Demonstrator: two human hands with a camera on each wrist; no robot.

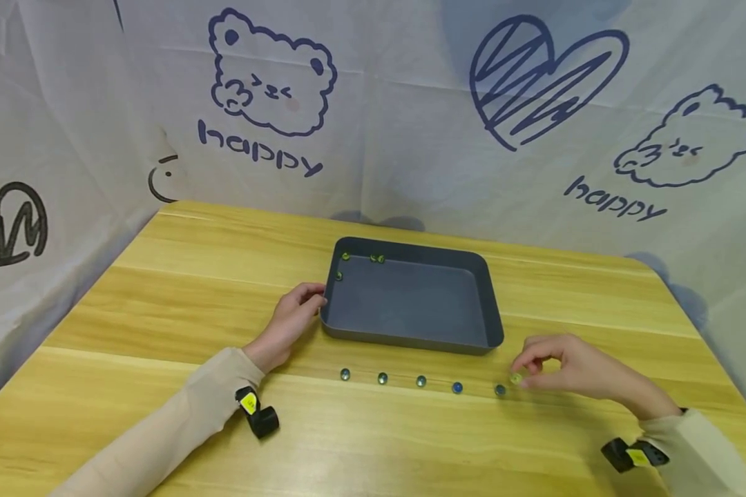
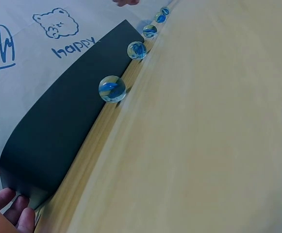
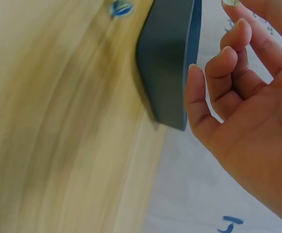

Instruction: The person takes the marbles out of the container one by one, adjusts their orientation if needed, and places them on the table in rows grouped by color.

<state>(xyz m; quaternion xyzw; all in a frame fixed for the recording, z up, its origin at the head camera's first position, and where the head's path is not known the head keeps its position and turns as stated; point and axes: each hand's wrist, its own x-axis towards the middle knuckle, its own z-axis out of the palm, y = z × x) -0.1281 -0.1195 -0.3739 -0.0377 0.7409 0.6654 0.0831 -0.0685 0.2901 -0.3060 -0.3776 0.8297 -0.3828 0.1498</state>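
Observation:
My right hand (image 1: 568,366) pinches a yellow-green glass marble (image 1: 516,378) between thumb and fingertips, just off the right end of a row of marbles. In the right wrist view that marble (image 3: 231,2) shows at the top edge. The row on the table holds several clear marbles with blue swirls, among them a deep blue one (image 1: 457,388) and the leftmost one (image 1: 345,374). Behind the row lies a dark grey rectangular tray (image 1: 410,342). My left hand (image 1: 289,321) holds the tray's left side, its fingertips (image 2: 4,196) against the outer wall near the corner.
Several green-yellow marbles (image 1: 377,259) lie inside the tray by its far left corner. Everything stands on a wood-grain table (image 1: 224,304). Behind the table hangs a white cloth (image 1: 404,138) with drawn bears and hearts. Each wrist wears a small black camera (image 1: 262,420).

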